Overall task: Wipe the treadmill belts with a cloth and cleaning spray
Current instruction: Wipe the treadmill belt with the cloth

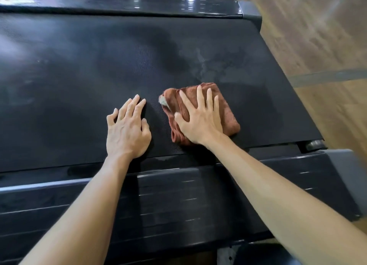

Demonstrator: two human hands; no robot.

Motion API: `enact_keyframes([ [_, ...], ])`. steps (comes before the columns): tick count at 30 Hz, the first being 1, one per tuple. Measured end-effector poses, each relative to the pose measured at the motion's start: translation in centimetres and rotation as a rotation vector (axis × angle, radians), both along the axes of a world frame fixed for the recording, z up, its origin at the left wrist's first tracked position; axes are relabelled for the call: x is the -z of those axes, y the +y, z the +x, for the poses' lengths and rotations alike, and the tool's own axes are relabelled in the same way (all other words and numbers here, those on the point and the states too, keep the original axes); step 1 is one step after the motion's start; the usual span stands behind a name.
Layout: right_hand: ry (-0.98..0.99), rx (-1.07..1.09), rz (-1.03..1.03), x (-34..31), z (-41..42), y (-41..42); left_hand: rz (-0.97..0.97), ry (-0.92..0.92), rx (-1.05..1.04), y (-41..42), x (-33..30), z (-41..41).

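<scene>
The black treadmill belt (79, 75) fills most of the head view. A folded reddish-brown cloth (228, 113) lies on it right of centre, near the belt's end. My right hand (200, 119) presses flat on the cloth with fingers spread and straight. Just left of the cloth, my left hand (127, 129) rests on the bare belt, fingers mostly straight, holding nothing. Pale wet streaks (202, 66) and a darker damp patch show on the belt beyond the cloth. No spray bottle is in view.
Glossy black side rails run along the near side (178, 201) and the far side (119, 4) of the belt. A grey end cap (343, 165) closes the deck at the right. Wooden floor (317, 36) lies beyond it.
</scene>
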State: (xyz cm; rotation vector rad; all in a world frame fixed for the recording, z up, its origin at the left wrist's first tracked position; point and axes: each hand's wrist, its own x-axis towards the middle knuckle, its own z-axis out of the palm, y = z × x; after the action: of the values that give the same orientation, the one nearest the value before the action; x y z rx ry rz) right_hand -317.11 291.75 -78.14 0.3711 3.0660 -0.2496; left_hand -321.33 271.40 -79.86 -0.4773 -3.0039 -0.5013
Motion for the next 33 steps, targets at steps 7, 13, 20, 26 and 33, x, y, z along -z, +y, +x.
enact_keyframes([
  [7, -0.106, 0.148, -0.035, 0.2, -3.2, 4.4, -0.002, -0.005, 0.005, 0.0, 0.2, 0.0],
  [13, -0.023, 0.075, 0.022, 0.3, -3.3, 2.0, 0.01, -0.012, -0.006, 0.0, 0.1, 0.0],
  [20, -0.005, 0.248, 0.004, 0.7, 2.3, 4.5, 0.017, -0.011, 0.003, -0.1, 0.1, 0.1],
  [26, -0.038, 0.276, 0.0, -0.5, -2.0, 7.8, 0.016, -0.017, 0.025, 0.2, -0.2, 0.3],
  [33, 0.032, 0.377, 0.019, 0.2, 6.3, 11.2, 0.186, 0.014, -0.078, 3.2, -1.8, 0.7],
])
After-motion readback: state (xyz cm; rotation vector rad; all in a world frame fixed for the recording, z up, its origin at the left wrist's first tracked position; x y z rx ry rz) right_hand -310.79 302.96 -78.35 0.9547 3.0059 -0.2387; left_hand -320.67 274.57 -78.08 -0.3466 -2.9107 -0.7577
